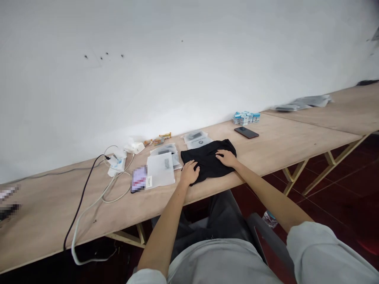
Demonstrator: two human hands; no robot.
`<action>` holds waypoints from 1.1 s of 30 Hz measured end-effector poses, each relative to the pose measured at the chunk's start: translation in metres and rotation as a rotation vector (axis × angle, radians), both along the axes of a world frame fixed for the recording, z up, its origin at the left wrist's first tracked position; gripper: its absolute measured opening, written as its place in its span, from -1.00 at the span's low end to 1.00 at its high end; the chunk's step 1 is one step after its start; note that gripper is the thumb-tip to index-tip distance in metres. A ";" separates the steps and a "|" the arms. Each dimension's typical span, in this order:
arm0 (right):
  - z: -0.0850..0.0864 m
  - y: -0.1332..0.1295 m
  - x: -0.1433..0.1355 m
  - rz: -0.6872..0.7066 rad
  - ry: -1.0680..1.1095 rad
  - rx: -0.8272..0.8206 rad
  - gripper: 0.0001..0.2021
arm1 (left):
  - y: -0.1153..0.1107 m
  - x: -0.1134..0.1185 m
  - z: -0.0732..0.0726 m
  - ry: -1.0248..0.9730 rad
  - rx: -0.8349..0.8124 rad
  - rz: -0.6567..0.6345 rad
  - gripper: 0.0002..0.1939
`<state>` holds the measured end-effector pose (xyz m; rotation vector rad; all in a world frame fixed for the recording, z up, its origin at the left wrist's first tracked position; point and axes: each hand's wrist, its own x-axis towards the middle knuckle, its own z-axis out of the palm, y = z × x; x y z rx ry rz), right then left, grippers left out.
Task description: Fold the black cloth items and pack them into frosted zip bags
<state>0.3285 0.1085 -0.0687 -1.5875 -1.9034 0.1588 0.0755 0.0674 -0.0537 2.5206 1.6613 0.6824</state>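
A black cloth garment (207, 161) lies spread on the wooden table in front of me; its exact kind I cannot make out. On its left end rests my left hand (190, 172), fingers stretched out over the fabric. My right hand (226, 158) lies flat on the right part of the same cloth, with the fingers apart. Left of the garment is a frosted plastic bag (160, 169) with a small label. Behind the cloth sits another frosted bag (197, 139) with a dark printed mark and something dark inside.
A phone with a lit screen (138, 178) lies at the left, near white cables (103, 193) and a white power adapter (136, 147). Toward the back right are a dark phone (246, 132) and several small blue-and-white boxes (245, 118). Plastic-wrapped packs (304, 103) lie farther right along the wall.
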 end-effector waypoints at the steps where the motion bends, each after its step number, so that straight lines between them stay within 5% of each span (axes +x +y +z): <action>1: 0.000 0.000 0.000 0.000 0.000 0.002 -0.72 | 0.000 0.000 0.000 0.000 -0.001 0.000 -0.59; 23: 0.004 -0.004 -0.001 -0.001 0.003 -0.030 -0.73 | -0.002 -0.001 0.004 0.030 -0.026 -0.011 -0.56; 28: 0.012 -0.015 -0.002 0.071 -0.022 -0.076 -0.68 | -0.016 -0.007 0.020 0.076 -0.037 -0.084 -0.57; 33: 0.024 -0.050 0.007 0.259 -0.099 -0.197 -0.34 | -0.050 -0.015 0.043 0.177 -0.022 -0.244 -0.54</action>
